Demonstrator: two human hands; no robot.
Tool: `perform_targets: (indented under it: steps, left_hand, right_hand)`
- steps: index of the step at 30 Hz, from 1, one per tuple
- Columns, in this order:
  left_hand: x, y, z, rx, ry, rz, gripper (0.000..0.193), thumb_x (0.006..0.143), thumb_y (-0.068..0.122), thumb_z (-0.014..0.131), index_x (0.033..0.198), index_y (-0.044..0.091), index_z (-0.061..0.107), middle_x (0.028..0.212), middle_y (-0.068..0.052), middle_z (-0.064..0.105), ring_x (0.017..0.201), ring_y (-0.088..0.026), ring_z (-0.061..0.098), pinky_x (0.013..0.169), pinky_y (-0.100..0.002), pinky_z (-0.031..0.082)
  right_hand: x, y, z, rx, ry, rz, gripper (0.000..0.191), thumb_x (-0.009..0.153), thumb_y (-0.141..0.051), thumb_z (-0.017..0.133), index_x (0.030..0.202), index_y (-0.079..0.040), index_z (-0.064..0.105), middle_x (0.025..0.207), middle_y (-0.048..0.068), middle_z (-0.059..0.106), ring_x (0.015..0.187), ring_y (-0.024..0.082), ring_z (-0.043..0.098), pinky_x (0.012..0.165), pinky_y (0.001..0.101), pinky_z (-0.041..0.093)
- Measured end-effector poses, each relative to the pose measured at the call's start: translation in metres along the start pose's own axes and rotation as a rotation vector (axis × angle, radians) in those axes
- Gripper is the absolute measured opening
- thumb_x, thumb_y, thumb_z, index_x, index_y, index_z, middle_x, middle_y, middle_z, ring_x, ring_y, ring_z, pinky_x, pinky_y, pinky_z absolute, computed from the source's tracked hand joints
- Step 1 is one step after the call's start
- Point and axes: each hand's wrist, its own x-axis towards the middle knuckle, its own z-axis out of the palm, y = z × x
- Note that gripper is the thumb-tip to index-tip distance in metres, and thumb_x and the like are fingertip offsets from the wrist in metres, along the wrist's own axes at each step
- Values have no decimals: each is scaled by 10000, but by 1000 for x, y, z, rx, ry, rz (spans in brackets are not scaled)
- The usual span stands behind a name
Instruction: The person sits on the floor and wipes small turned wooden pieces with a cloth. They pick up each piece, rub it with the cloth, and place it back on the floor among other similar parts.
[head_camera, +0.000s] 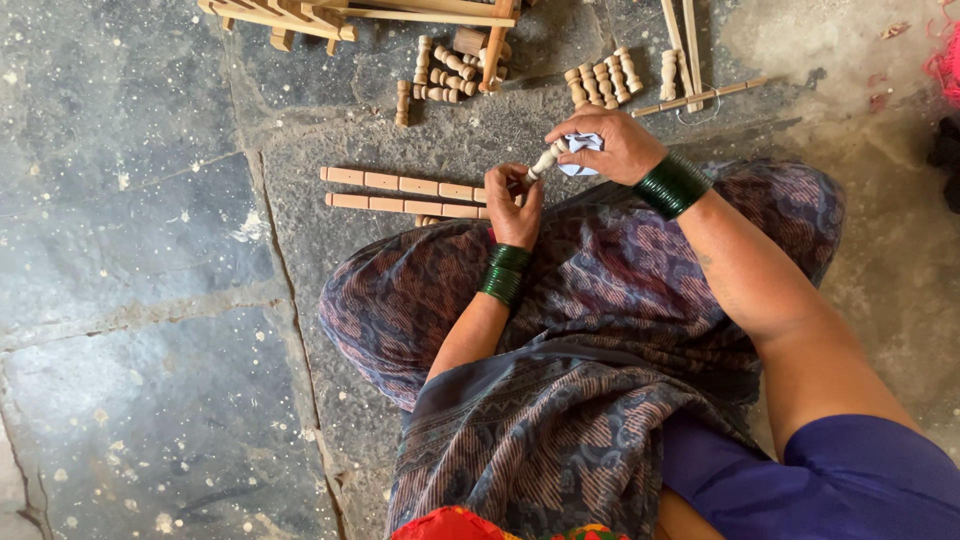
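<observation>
Seated on the stone floor (150, 250), the person held a small turned wooden spindle (545, 160) between both hands above the lap, as I watched from the head camera. The left hand (515, 205) was clenched around the spindle's lower end; the right hand (610, 145) pinched its upper end through a scrap of pale blue paper (582, 145), fingers curled over it. From what I could see, the spindle looked light and stiff, a hard wooden piece with beads and grooves along it; I judged those grooves gave a sure hold, while the thin neck seemed the part most likely to snap under a twist, so the thicker ends appeared the place to grip. The paper looked soft and easily torn. Just beyond the left hand lay two notched wooden rails (405, 195) side by side. Farther out from both hands sat a loose heap of more spindles (450, 75) and a neat row of others (602, 80).
</observation>
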Motion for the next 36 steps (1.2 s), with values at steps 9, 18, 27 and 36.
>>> perform_targets:
  steps: [9, 18, 27, 36]
  left_hand:
    - [1, 8, 1, -110, -70, -53, 270, 917, -14, 752, 1096, 44, 559, 996, -39, 656, 914, -92, 658, 854, -260, 586]
    - [-1, 26, 1, -23, -145, 46, 189, 1008, 117, 684, 1087, 30, 536, 971, -59, 693, 856, -129, 673, 789, -253, 578]
    - [0, -32, 1, -534, -255, -309, 379, 1183, 369, 431, 1113, 20, 562, 747, -38, 559, 621, -124, 598, 569, -246, 496]
    - [-1, 8, 4, 71, -117, 106, 348, 1049, 338, 559, 1158, 12, 507, 885, -74, 642, 734, -121, 628, 627, -269, 548]
  right_hand:
    - [-3, 10, 0, 57, 8, 97, 331, 1064, -389, 596, 1115, -87, 720, 1018, 85, 742, 916, 192, 699, 834, 345, 551]
    - [-4, 19, 19, -49, 147, 279, 335, 1077, -329, 558, 1017, -41, 718, 828, 90, 742, 624, 176, 686, 591, 333, 542]
    - [-7, 27, 37, -184, 291, -2, 315, 1103, -330, 581, 980, -70, 710, 890, 73, 736, 714, 168, 672, 610, 317, 542]
    - [-4, 21, 27, -143, 242, 174, 318, 1072, -329, 599, 988, -48, 722, 842, 89, 738, 657, 203, 680, 587, 353, 528]
